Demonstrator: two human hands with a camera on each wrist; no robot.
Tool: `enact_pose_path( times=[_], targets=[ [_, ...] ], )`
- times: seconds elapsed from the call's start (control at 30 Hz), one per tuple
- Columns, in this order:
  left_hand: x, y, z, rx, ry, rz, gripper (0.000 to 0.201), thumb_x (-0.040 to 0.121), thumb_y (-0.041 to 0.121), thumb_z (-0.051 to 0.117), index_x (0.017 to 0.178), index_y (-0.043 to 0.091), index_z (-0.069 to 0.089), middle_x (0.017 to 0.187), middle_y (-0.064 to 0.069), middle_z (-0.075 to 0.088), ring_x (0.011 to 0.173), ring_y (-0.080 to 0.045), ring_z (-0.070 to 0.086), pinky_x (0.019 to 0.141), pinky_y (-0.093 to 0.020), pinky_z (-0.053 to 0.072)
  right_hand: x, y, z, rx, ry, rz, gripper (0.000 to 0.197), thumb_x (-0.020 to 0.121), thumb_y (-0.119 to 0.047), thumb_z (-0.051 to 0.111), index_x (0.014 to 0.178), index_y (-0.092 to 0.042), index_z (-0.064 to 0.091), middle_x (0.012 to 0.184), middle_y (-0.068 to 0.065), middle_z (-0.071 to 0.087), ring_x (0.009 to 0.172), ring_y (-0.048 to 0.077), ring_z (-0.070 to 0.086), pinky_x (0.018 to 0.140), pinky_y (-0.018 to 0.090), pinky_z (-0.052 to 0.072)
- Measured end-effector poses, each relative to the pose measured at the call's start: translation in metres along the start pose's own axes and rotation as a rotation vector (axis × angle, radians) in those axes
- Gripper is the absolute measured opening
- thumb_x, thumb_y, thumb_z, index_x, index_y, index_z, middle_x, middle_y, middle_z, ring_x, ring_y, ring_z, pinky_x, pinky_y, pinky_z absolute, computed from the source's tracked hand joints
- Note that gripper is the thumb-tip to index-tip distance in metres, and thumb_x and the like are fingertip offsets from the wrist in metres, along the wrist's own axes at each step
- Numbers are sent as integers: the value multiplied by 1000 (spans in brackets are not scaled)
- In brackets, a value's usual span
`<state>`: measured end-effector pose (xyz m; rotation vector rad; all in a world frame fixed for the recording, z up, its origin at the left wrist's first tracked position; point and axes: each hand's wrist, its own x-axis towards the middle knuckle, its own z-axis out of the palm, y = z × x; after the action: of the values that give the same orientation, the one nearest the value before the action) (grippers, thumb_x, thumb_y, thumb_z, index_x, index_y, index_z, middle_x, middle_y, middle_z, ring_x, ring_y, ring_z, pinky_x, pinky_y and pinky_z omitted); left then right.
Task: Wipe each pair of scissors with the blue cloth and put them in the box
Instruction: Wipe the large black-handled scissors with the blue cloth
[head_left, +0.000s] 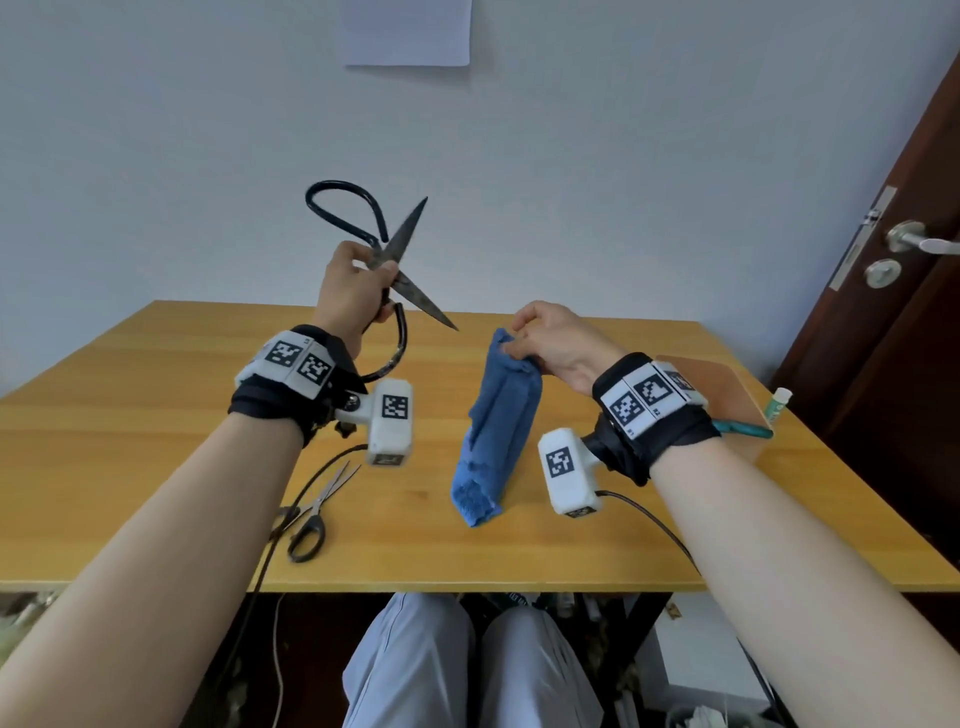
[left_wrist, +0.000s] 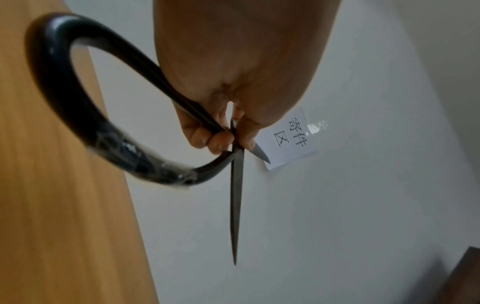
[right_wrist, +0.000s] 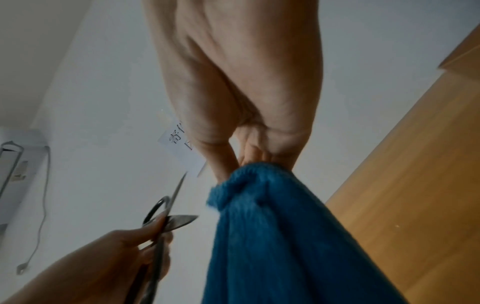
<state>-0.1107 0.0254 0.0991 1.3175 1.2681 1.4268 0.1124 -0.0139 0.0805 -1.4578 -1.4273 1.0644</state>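
My left hand (head_left: 358, 280) grips a large pair of black iron scissors (head_left: 400, 244) near the pivot, raised above the table with the blades spread wide. In the left wrist view the fingers (left_wrist: 218, 139) curl round the pivot of these large scissors (left_wrist: 237, 201), and one big loop handle (left_wrist: 59, 107) sticks out. My right hand (head_left: 550, 338) pinches the top edge of the blue cloth (head_left: 498, 426), which hangs down to the table; the blue cloth (right_wrist: 285, 236) fills the right wrist view below the fingers. A small pair of black-handled scissors (head_left: 311, 519) lies on the table at the front left.
The wooden table (head_left: 156, 415) stands against a pale wall. A brown cardboard box (head_left: 722, 384) sits at the right, with a teal-handled tool (head_left: 743, 428) at its edge and a glue stick (head_left: 779, 402) beside it. Cables trail from both wrist cameras. A door (head_left: 909, 260) is at the right.
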Motion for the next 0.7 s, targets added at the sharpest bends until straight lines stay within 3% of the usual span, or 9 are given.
enact_pose_path(
  times=[0.1,0.23,0.3,0.4,0.53,0.7],
  targets=[
    [1,1,-9,-15,-90,-15,10,102,11,54,110,11,47,80,-8,55,49,-15,43,47,-23,42,10,5,-9,393,177,-4,20,90,4,64,90,-12,52,81,9,58,57,12,58,51,24,50],
    [-14,-2,1,34,-210,11,11,101,10,56,109,10,48,64,-1,52,51,-17,42,46,-24,39,17,-6,4,729,72,-13,14,92,2,64,94,-7,53,84,10,61,69,17,63,66,28,57],
    [-22,-3,11,38,-257,28,11,102,8,55,108,9,46,55,5,55,51,-18,41,47,-25,38,19,-14,18,745,2,5,13,92,2,64,99,-3,54,86,12,63,72,19,65,65,28,58],
    [-32,-1,23,86,-318,46,9,103,7,52,109,9,45,65,-1,50,52,-17,39,50,-27,36,22,-19,31,710,-55,67,24,91,1,65,113,5,57,90,17,66,74,21,67,62,28,59],
    [-34,-2,31,151,-371,55,7,104,8,50,108,9,45,75,-11,45,55,-17,36,51,-28,33,22,-16,30,706,-7,77,6,89,3,67,93,5,64,87,17,67,72,22,67,66,29,60],
    [-37,-2,37,198,-411,54,8,104,11,52,108,9,45,88,-16,46,56,-19,36,50,-29,33,23,-12,24,792,118,64,4,88,5,66,91,4,64,84,16,66,70,20,65,59,26,58]
  ],
)
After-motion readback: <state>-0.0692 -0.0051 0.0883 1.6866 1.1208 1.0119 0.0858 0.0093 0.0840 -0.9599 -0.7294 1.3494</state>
